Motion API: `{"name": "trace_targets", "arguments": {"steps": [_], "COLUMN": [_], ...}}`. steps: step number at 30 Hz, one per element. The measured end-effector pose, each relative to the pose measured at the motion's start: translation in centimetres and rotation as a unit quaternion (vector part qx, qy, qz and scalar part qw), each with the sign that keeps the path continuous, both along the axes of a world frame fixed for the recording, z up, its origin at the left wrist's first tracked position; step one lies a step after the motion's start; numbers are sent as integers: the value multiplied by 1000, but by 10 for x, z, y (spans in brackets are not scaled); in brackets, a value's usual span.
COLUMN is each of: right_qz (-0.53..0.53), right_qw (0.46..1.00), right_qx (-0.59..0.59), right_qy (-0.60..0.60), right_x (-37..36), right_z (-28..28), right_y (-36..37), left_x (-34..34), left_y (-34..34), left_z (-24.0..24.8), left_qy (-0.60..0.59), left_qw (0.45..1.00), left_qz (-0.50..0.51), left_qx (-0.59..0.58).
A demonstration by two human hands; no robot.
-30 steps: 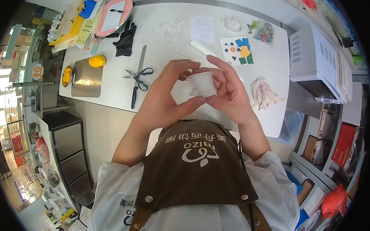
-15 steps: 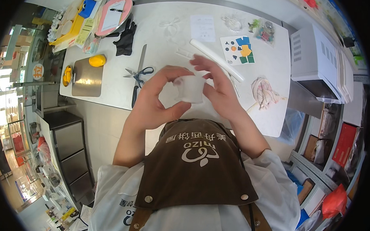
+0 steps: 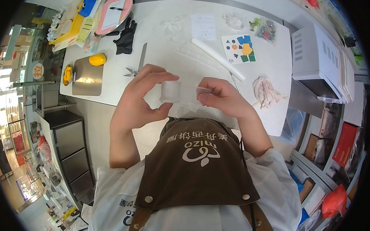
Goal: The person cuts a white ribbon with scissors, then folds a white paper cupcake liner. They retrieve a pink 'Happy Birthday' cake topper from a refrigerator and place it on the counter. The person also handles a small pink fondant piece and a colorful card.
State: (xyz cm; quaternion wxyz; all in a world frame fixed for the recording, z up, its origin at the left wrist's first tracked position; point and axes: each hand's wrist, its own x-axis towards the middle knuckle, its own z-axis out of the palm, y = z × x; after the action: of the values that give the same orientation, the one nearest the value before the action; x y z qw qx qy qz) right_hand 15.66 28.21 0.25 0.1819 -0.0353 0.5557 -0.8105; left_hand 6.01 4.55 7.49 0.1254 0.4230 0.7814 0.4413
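Both hands' grip [image 3: 142, 101] [image 3: 221, 98] around clear film [image 3: 175, 92], scissors [image 3: 137, 66] beyond, half hidden.

On my surface [image 3: 163, 36] I count one pair of scissors [image 3: 138, 64], one black glove [image 3: 125, 37], one steel tray [image 3: 87, 75], two yellow pieces [image 3: 97, 59], one white rod [image 3: 217, 58] and one microwave [image 3: 319, 59].

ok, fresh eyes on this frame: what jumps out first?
Both hands at centre: the left hand grips a roll of clear tape while the right hand pinches its pulled-out strip, above the white table. Next, the bright bits: a yellow object by the metal tray at left, and a card of coloured shapes at upper right, beside the white microwave.
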Motion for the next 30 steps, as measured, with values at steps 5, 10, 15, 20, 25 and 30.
{"name": "trace_targets", "arguments": {"steps": [5, 10, 15, 20, 25, 30], "right_qz": [-10, -57, -117, -75, -93, -99], "right_qw": [999, 984, 989, 995, 992, 991], "right_qx": [-32, 88, -12, -48, -88, -90], "right_qy": [-9, 144, 90, 35, 18, 2], "right_x": [7, 5, 8, 8, 9, 8], "right_z": [5, 1, -3, -3, -1, -3], "right_y": [6, -11, -26, -17, -17, -15], "left_x": [9, 14, 15, 15, 23, 22], "left_y": [9, 24, 30, 31, 32, 31], "left_z": [-3, -13, -5, -11, -43, -50], "left_qy": [22, 53, 109, 48, -174, -191], "left_qw": [998, 997, 991, 999, 970, 961], "left_qz": [14, -8, -9, -12, 10, 14], "left_qx": [-53, -51, -74, -10, 168, 198]}}
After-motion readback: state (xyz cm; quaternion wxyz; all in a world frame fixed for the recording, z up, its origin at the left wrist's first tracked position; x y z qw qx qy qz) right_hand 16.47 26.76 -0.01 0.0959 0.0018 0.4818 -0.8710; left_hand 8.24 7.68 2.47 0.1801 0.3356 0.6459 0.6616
